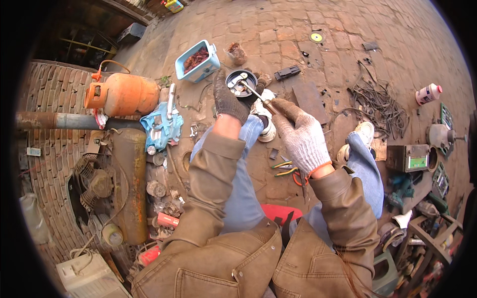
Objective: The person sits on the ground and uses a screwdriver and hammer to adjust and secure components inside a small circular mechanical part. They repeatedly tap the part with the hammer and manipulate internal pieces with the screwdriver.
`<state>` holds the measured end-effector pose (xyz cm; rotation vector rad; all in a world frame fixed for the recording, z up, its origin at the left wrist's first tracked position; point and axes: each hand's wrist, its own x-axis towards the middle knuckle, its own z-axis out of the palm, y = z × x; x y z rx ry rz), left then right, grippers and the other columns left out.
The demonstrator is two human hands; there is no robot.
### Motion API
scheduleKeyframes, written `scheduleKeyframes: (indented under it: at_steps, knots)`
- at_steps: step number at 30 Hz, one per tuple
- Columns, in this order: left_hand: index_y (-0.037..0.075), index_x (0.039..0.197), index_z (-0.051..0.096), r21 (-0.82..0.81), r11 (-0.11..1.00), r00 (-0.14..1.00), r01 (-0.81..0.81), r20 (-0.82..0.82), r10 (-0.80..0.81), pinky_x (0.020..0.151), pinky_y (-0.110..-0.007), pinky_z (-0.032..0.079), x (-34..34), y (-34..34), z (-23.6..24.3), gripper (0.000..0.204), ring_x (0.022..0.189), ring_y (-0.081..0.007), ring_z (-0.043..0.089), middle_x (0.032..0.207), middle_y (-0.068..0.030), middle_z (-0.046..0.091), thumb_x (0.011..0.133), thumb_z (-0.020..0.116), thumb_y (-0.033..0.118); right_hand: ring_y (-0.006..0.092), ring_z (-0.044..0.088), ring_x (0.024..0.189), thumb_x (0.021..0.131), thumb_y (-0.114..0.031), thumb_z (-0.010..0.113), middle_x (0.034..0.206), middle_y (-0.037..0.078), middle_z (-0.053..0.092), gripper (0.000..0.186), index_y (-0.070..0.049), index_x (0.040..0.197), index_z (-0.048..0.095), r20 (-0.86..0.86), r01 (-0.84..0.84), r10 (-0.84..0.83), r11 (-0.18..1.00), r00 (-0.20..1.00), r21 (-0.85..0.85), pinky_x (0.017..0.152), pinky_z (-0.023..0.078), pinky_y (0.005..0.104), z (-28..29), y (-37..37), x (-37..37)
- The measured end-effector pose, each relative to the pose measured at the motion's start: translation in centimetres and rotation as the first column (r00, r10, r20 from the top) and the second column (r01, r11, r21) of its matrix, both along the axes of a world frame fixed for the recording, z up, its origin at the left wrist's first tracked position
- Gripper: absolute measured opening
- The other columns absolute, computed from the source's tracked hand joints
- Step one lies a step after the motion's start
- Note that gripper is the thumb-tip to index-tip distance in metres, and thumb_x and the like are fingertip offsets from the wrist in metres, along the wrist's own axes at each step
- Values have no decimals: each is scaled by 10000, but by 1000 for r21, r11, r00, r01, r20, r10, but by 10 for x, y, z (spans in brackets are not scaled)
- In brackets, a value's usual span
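Gloved hands work a slim metal tool inside a round black cup

Left hand [229, 102], in a dark grey glove: grip partly open, thumb and fingers curled around opposite sides of a shallow, round black cup [252, 79] with silvery pieces inside. The cup is raised off the floor in front of the person, its open face turned up.

Right hand [304, 136], in a whitish knit glove with browned fingers: grip closed around the rear end of a slender, straight metal tool [259, 96]. The shaft slants up and left; its tip is within the cup's rim, by the silvery pieces. Exact contact at the tip too small to tell.

Surroundings, on the brick floor [348, 30]: beyond the left hand, a light-blue rectangular plastic tub [204, 74] with reddish-brown contents. To the right of the cup, a black oblong block [287, 72]; nearer the right hand, a flat, dark brown plate [310, 102]. Just below that hand, pliers with yellow-and-green handles [285, 173]. Farther right, a tangled heap of dark cables [380, 107]. Well to the left, an orange gas cylinder [131, 94] lies on its side.
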<state>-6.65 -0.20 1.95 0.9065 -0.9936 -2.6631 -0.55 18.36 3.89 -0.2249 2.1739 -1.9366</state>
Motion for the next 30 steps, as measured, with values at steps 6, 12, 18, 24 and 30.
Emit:
scheduleKeyframes:
  at_steps: [6, 12, 18, 24, 30]
  knots:
    - [39, 1159, 598, -144, 989, 1000, 22, -12, -24, 757, -538, 579, 0, 0, -8, 598, 935, -395, 674, 1044, -181, 676, 959, 394, 564, 307, 669, 967, 916, -216, 594, 1037, 252, 679, 389, 33, 1213, 628, 144, -30, 54, 986, 988, -163, 858, 496, 345, 0, 2, -5]
    - [78, 1134, 607, -265, 963, 998, 55, -8, -59, 708, -473, 595, -1, -3, -20, 560, 889, -340, 686, 1013, -132, 682, 944, 452, 582, 225, 649, 959, 926, -218, 604, 1084, 215, 680, 412, 46, 1241, 614, 274, -12, 65, 981, 960, -192, 831, 494, 318, 1, 5, 0]
    - [83, 1265, 558, -305, 938, 985, -166, -10, 171, 748, -361, 589, -5, -1, -44, 539, 897, -197, 661, 1109, -70, 627, 943, 566, 515, 372, 676, 887, 912, -235, 604, 987, 243, 682, 361, -54, 1221, 648, -114, 67, -36, 958, 993, 280, 789, 532, 407, 9, -4, 19]
    - [82, 1082, 595, -371, 892, 964, 260, 158, -215, 532, -309, 527, 13, 1, -31, 336, 681, -224, 664, 868, -95, 668, 962, 555, 393, 404, 670, 819, 886, -258, 611, 911, 223, 688, 323, -95, 1154, 687, -131, 28, 38, 885, 991, 465, 755, 531, 463, 16, 8, 8]
    - [52, 901, 626, -547, 532, 753, 647, 344, -561, 446, -235, 362, 33, -1, -10, 257, 492, -135, 513, 652, -60, 570, 950, 568, 298, 348, 670, 983, 851, -206, 619, 1027, 213, 692, 338, -70, 1152, 693, -35, -77, 91, 954, 995, 290, 861, 532, 391, 8, 41, -10]
